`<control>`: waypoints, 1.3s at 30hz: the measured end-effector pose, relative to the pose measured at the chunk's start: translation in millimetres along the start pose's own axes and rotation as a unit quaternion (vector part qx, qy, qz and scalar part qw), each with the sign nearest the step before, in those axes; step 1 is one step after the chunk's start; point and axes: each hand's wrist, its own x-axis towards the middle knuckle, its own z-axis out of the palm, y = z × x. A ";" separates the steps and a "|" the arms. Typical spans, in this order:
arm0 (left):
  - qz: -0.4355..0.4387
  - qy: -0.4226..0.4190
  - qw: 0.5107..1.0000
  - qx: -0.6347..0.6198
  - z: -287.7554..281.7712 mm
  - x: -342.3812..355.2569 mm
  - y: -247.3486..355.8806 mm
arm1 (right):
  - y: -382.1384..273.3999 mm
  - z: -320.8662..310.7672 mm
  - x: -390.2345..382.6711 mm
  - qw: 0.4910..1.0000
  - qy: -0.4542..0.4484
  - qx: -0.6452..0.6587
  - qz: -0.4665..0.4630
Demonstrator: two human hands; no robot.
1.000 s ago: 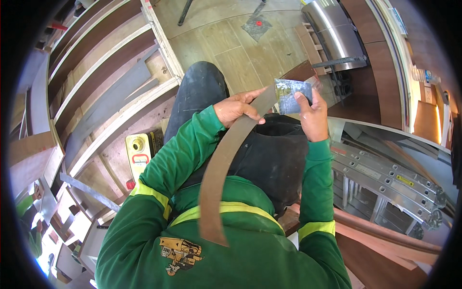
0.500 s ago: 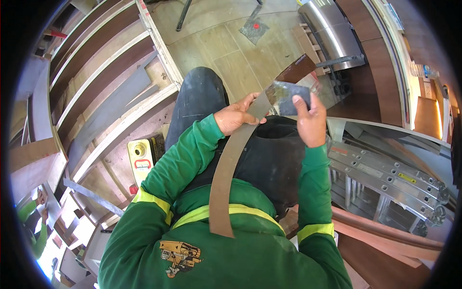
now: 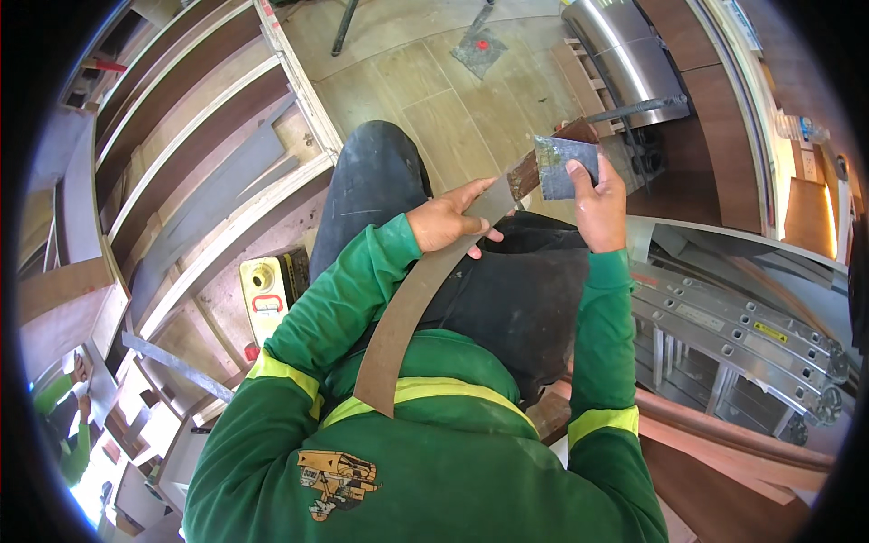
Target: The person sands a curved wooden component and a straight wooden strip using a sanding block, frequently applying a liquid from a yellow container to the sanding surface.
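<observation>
A big wooden shelf frame (image 3: 195,172) lies on the floor to the left, and a metal ladder (image 3: 724,330) lies to the right. A long, thin brown strip (image 3: 412,299) runs slanted from the person's chest up and away to the right. The left hand (image 3: 445,222) is curled around the strip near its far end. The right hand (image 3: 597,204) pinches a small grey sheet (image 3: 563,163) flat against the strip's tip, just past the left hand. A yellow tool (image 3: 262,290) sits lower left.
</observation>
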 end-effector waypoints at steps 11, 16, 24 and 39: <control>-0.003 -0.003 1.000 0.005 -4.2 1.9 -2.6 | 9.2 17.4 -17.3 0.999 -0.037 -0.028 0.025; 0.008 0.001 1.000 -0.007 -5.6 3.8 -6.8 | -2.6 22.9 -28.2 0.996 -0.070 -0.002 0.049; -0.020 0.030 0.994 -0.107 -8.4 7.4 -16.8 | -7.5 -2.5 -9.4 0.999 -0.012 -0.014 0.026; -0.006 -0.020 0.994 -0.103 4.8 -20.3 -1.6 | 7.8 15.7 -18.2 0.999 0.041 0.019 0.027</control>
